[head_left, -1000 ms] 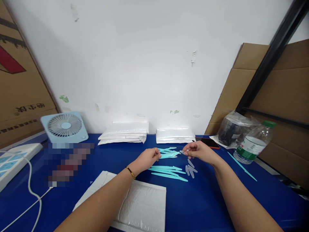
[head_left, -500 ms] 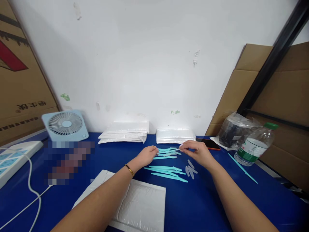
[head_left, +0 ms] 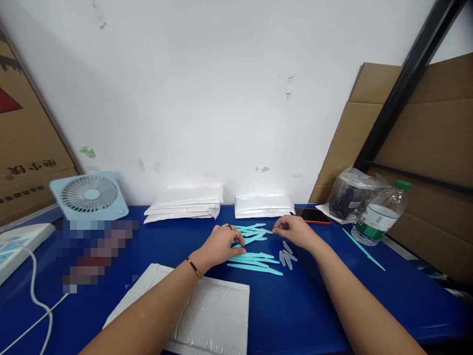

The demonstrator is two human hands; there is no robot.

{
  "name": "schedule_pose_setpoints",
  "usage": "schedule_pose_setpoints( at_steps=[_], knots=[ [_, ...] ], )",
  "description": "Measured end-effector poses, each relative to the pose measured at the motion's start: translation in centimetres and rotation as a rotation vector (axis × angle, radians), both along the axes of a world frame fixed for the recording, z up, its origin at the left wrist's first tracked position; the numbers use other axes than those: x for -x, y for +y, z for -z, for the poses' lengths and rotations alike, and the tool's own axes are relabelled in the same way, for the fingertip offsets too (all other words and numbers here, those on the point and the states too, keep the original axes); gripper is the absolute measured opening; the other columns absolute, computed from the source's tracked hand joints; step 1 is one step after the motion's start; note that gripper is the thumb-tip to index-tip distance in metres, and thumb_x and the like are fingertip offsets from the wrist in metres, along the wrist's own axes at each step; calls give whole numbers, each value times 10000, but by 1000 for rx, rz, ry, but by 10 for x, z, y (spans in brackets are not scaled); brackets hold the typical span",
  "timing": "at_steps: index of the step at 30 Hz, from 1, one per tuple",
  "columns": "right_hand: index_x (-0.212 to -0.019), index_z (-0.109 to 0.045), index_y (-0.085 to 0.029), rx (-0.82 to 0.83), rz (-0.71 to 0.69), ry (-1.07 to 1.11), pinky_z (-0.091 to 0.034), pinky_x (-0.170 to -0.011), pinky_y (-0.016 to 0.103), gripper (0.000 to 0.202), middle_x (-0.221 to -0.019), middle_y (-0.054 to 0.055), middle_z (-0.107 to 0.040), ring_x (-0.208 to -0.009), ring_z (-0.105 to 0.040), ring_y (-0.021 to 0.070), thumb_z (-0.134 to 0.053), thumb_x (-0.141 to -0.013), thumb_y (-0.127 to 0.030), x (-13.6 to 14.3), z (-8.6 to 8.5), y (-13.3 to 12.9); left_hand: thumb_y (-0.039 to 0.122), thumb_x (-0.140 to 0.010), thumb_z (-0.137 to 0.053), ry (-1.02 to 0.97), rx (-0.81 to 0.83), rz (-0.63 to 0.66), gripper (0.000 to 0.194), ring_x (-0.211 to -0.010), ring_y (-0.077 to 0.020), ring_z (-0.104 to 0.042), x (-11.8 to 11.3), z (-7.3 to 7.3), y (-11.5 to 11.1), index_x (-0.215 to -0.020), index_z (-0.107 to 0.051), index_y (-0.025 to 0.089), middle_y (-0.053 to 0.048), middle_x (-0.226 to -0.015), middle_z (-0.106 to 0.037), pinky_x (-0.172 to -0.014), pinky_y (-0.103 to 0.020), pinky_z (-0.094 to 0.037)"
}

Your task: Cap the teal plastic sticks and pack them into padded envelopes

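Note:
Several thin turquoise sticks [head_left: 254, 268] lie in two loose groups on the blue table [head_left: 295, 315]. My left hand [head_left: 221, 244] is over the left ends of these sticks, its fingers curled and apart, touching the upper group. My right hand [head_left: 291, 229] is at the right end of the upper group, fingers bent together near a stick tip; whatever they hold is too small to make out. Small translucent caps [head_left: 287, 259] lie just below my right hand. One more turquoise stick [head_left: 364, 249] rests alone at the right.
White padded envelopes [head_left: 185, 202] are stacked by the wall, with a second stack [head_left: 264, 206] beside them. A large envelope [head_left: 218, 315] lies under my left forearm. Around stand a blue fan [head_left: 90, 195], a phone [head_left: 312, 215], a bottle [head_left: 377, 222] and a bagged dark object [head_left: 343, 197].
My left hand has moved down and left, its fingers opening from a pinch. My right hand stays near the stick tips. The view has shifted slightly right.

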State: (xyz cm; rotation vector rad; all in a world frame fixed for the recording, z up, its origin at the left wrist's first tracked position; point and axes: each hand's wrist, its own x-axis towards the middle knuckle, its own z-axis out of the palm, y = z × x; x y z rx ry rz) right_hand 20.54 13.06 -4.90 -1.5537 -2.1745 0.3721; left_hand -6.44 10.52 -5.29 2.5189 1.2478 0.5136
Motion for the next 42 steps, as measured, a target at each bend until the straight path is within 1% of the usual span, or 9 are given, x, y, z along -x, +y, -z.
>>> schedule_pose_setpoints(
  at_steps=[2,5,9,14,22,30,36,40,42],
  knots=[
    [-685,-675,-170,184,66,-77,-409,-561,255,219,-681,40,-670,-653,-591,180,-662,-655,-386,-13,-3,-1,412,-745,-601,63,11,40,171,-914,-194,-509,-2,0,-2,-789,-664,259,0,-841,-622,-780,-307,-304],
    [-675,-673,-163,373,66,-106,-389,-523,238,207,-666,32,-671,-631,-583,172,-716,-570,-336,-21,-2,-2,369,-750,-605,101,-1,13,123,-886,-183,-505,-4,2,-3,-737,-672,266,12,-817,-632,-752,-299,-296],
    [-683,-666,-157,369,14,-34,-382,-508,225,136,-654,25,-656,-592,-562,144,-688,-582,-245,-15,2,-2,342,-743,-608,125,-19,-80,117,-869,-192,-502,-5,6,1,-708,-667,247,-2,-792,-634,-726,-304,-300],
    [-774,-663,-128,424,-125,327,-390,-482,211,252,-628,21,-621,-528,-552,114,-672,-655,-351,-8,-2,-3,332,-778,-558,57,-2,-159,160,-884,-192,-507,-2,8,5,-697,-647,227,-8,-839,-627,-740,-308,-316],
    [-790,-694,-111,482,-197,452,-400,-475,205,355,-598,24,-624,-515,-563,109,-732,-602,-410,-1,-5,-7,385,-806,-509,2,12,-177,220,-902,-191,-506,-1,6,5,-729,-625,216,-17,-874,-613,-780,-320,-341],
    [-788,-695,-109,479,-214,442,-412,-476,215,358,-570,23,-617,-507,-570,117,-732,-601,-413,3,-2,-8,380,-801,-526,-15,4,-169,195,-890,-187,-509,-1,6,5,-740,-618,219,-6,-858,-604,-777,-327,-340],
    [-799,-699,-129,402,-235,412,-439,-509,224,354,-607,28,-639,-533,-589,128,-708,-622,-436,24,5,-8,362,-801,-540,-16,-60,-169,176,-906,-193,-504,-5,6,4,-739,-635,228,-5,-868,-603,-761,-320,-330],
    [-849,-685,-133,254,-112,347,-445,-511,226,365,-616,29,-645,-528,-580,128,-678,-645,-436,17,0,-6,351,-798,-554,-7,-123,-232,158,-953,-200,-493,-5,4,4,-882,-635,245,-13,-975,-593,-763,-322,-319],
    [-792,-682,-137,232,-55,252,-426,-487,223,324,-605,25,-639,-495,-547,116,-673,-641,-424,2,-6,-7,381,-773,-588,9,-115,-175,190,-967,-200,-489,-4,1,2,-915,-634,263,-7,-1003,-586,-769,-317,-317]
  ],
)
